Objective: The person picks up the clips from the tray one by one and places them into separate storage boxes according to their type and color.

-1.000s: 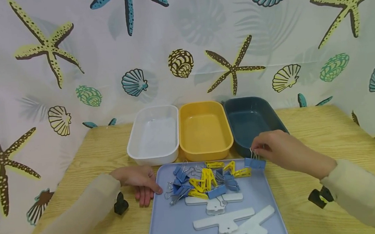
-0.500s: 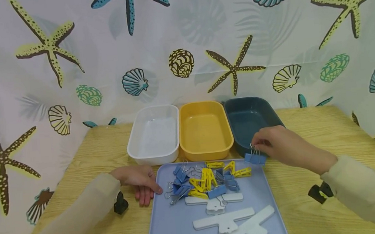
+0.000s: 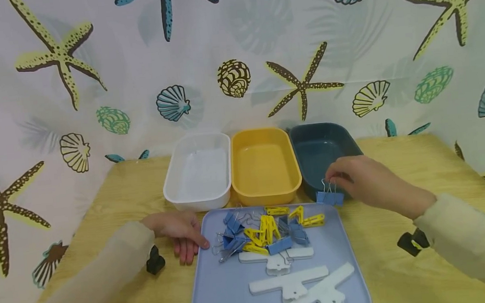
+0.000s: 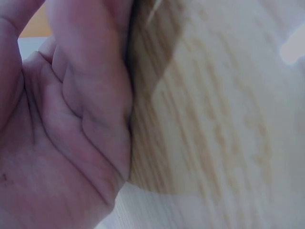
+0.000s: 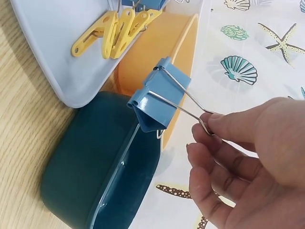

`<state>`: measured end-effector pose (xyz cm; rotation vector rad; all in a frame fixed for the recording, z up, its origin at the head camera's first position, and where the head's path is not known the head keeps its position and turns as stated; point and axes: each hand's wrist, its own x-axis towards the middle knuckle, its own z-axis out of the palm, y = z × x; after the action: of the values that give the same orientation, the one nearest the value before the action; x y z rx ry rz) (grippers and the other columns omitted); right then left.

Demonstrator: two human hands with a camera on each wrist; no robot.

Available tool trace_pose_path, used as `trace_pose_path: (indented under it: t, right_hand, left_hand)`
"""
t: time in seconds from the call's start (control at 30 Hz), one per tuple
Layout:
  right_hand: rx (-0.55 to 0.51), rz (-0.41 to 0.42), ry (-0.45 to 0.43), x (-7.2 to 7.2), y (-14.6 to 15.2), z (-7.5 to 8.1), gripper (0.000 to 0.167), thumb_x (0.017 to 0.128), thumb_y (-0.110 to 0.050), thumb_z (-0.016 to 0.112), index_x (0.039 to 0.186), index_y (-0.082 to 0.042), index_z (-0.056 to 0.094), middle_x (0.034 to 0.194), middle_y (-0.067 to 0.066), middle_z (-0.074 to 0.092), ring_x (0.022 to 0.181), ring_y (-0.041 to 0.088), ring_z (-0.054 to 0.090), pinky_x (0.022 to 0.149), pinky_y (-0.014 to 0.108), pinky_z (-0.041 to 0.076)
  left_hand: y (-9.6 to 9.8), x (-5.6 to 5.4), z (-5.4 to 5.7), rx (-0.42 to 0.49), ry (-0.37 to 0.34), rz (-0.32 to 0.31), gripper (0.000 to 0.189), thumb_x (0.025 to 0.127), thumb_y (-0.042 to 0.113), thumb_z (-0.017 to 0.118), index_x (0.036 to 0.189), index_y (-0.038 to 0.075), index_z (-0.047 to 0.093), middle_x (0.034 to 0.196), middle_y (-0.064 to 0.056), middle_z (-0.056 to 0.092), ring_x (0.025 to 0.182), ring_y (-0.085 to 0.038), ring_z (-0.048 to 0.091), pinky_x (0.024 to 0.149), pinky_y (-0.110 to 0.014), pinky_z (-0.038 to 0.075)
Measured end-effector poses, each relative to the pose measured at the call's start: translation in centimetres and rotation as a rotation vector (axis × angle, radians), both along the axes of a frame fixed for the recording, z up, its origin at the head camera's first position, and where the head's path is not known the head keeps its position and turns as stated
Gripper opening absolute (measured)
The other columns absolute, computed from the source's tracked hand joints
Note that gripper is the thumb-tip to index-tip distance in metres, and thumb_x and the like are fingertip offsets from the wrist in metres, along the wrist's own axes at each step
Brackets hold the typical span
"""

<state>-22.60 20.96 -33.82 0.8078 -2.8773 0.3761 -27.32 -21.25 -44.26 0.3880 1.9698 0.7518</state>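
My right hand [image 3: 364, 179] pinches a wire handle of a blue binder clip [image 5: 162, 95] between thumb and fingertips. In the head view the clip overlaps the near rim of the dark teal bin [image 3: 314, 183]. My left hand [image 3: 181, 234] rests on the wood, its thumb at the left rim of the pale blue tray [image 3: 225, 297]. On that tray lie several blue binder clips [image 3: 279, 246], several yellow clothespins [image 3: 268, 228] and white bag clips [image 3: 288, 280]. The left wrist view shows relaxed fingers [image 4: 90, 62] against the table.
A white bin [image 3: 199, 206] and a yellow bin [image 3: 268, 199] stand left of the teal one, in a row behind the tray. A patterned cloth [image 3: 132, 84] hangs at the back of the wooden table [image 3: 391, 263].
My right hand has moved up and slightly away from me, lifting the blue binder clip from the tray's corner toward the teal bin. The left hand stays at the tray's rim.
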Motion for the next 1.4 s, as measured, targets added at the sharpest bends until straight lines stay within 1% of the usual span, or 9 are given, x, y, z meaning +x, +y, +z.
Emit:
trace_pose_path:
  t: [0.17, 0.4, 0.63, 0.97, 1.2, 1.4]
  right_hand:
    - [-0.005, 0.006, 0.013, -0.4, 0.1, -0.1, 0.009, 0.087, -0.005, 0.069, 0.094, -0.009, 0.072, 0.086, 0.0, 0.069, 0.073, 0.008, 0.058, 0.066, 0.03, 0.052]
    - [-0.014, -0.003, 0.0, -0.8, 0.2, 0.2, 0.009, 0.088, -0.007, 0.068, 0.096, -0.011, 0.071, 0.087, 0.0, 0.07, 0.072, 0.007, 0.057, 0.066, 0.029, 0.051]
    - [-0.021, -0.021, -0.004, -0.9, 0.3, 0.1, 0.009, 0.088, -0.008, 0.068, 0.096, -0.012, 0.072, 0.086, -0.001, 0.069, 0.071, 0.007, 0.056, 0.065, 0.028, 0.05]
    - [-0.04, -0.023, -0.012, -1.6, 0.3, 0.1, 0.009, 0.089, -0.009, 0.067, 0.097, -0.009, 0.072, 0.088, 0.001, 0.07, 0.074, 0.01, 0.058, 0.067, 0.031, 0.052]
    - [-0.052, -0.031, -0.017, -1.9, 0.3, 0.2, 0.01, 0.089, -0.008, 0.067, 0.098, -0.008, 0.072, 0.091, 0.003, 0.071, 0.076, 0.012, 0.06, 0.069, 0.034, 0.053]
    - [-0.058, -0.042, -0.019, -2.1, 0.2, 0.1, 0.011, 0.09, -0.008, 0.066, 0.099, -0.007, 0.071, 0.092, 0.004, 0.071, 0.077, 0.013, 0.06, 0.07, 0.035, 0.054]
  left_hand:
    - [0.0, 0.2, 0.0, 0.004, -0.006, 0.003, 0.039, 0.083, 0.04, 0.071, 0.073, 0.002, 0.07, 0.07, -0.014, 0.074, 0.054, -0.016, 0.07, 0.044, -0.02, 0.05]
    - [0.0, 0.1, 0.1, 0.011, -0.03, 0.013, 0.039, 0.084, 0.04, 0.071, 0.074, 0.002, 0.07, 0.07, -0.014, 0.073, 0.054, -0.014, 0.069, 0.044, -0.019, 0.05]
    - [0.0, 0.1, -0.1, 0.026, -0.039, 0.011, 0.039, 0.084, 0.039, 0.071, 0.073, 0.002, 0.07, 0.069, -0.013, 0.073, 0.054, -0.014, 0.069, 0.044, -0.019, 0.049]
    - [-0.1, 0.1, 0.1, 0.017, -0.01, 0.007, 0.039, 0.084, 0.039, 0.071, 0.073, 0.002, 0.07, 0.07, -0.014, 0.074, 0.055, -0.016, 0.07, 0.044, -0.02, 0.049]
    - [-0.1, -0.1, 0.0, 0.02, -0.027, 0.0, 0.038, 0.085, 0.038, 0.07, 0.074, 0.002, 0.07, 0.071, -0.014, 0.074, 0.055, -0.016, 0.07, 0.044, -0.019, 0.049]
    - [-0.1, 0.0, 0.0, 0.016, -0.017, 0.001, 0.039, 0.084, 0.04, 0.07, 0.073, 0.002, 0.07, 0.07, -0.014, 0.074, 0.055, -0.016, 0.07, 0.043, -0.019, 0.049]
